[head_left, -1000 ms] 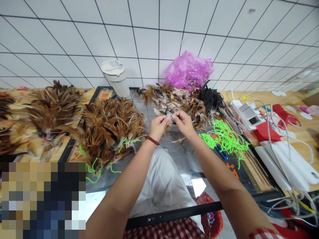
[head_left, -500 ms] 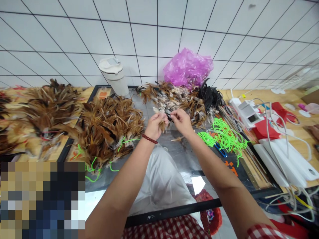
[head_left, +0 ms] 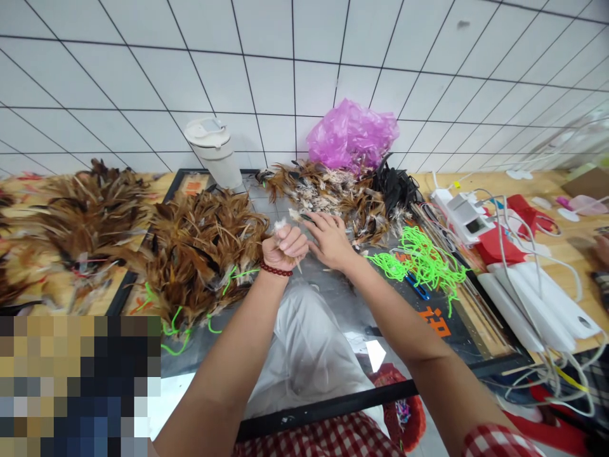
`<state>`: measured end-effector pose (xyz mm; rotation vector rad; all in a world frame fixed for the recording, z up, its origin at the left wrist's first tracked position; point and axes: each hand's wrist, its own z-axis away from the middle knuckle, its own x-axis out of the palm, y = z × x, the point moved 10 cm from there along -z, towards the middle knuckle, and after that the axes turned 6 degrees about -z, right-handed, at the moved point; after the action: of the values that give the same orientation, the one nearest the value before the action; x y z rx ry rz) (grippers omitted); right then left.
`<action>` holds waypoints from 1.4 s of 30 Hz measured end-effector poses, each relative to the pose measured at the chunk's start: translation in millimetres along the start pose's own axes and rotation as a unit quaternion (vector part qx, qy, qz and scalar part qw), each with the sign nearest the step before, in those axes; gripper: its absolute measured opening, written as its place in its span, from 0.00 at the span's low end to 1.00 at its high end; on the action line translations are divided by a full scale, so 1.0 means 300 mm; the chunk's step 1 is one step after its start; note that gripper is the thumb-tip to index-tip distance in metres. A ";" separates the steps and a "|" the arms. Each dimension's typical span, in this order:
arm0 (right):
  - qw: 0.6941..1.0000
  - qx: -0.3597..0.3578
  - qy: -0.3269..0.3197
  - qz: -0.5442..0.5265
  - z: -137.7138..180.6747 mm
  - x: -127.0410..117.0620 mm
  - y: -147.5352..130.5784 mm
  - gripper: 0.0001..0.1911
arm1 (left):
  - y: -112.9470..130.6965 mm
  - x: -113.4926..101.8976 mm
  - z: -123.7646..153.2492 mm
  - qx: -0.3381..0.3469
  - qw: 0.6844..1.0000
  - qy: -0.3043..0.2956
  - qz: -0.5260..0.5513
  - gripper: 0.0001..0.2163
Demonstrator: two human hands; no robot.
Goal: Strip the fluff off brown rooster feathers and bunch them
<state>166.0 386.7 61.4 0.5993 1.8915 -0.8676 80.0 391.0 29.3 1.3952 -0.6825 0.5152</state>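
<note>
My left hand point(head_left: 286, 246), with a red beaded bracelet at the wrist, is closed around a small bunch of feathers. The feathers' fluffy white ends point(head_left: 280, 225) stick out above the fist and a little brown shows below it. Close beside it, my right hand point(head_left: 329, 241) has its fingers stretched out, pointing left. A dark feather with a pale tip point(head_left: 295, 216) lies at its fingertips; whether they touch it I cannot tell. Behind the hands spreads a pile of loose brown and whitish feathers point(head_left: 323, 190). Left of them is a heap of brown feather bundles point(head_left: 204, 241), with green cord ends showing.
A lidded white cup point(head_left: 216, 158) and a pink plastic bag point(head_left: 353, 134) stand by the tiled wall. Right are black feathers point(head_left: 394, 185), bright green cords point(head_left: 423, 254), a blue tool point(head_left: 417, 287), a power strip point(head_left: 464, 216) and cables. More feathers point(head_left: 95, 216) lie far left.
My left hand has turned into a fist around the feathers and moved slightly left and down. My right hand has gone from a pinch to outstretched fingers.
</note>
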 end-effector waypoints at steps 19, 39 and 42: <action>0.996 0.064 0.068 -0.016 -0.002 -0.124 0.088 0.10 | -0.023 0.022 0.006 -0.029 0.999 -0.045 -0.003 0.23; 0.995 0.080 0.008 0.057 -0.005 -0.010 0.056 0.12 | -0.014 0.006 0.005 -0.013 1.000 -0.028 0.001 0.18; 0.987 0.127 0.096 -0.037 -0.001 -0.065 0.104 0.09 | -0.007 0.018 -0.009 -0.009 1.000 -0.015 0.006 0.14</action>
<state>196.5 405.8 69.0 0.7953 2.0000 -1.1446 85.8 393.0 31.5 1.3845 -0.7187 0.4976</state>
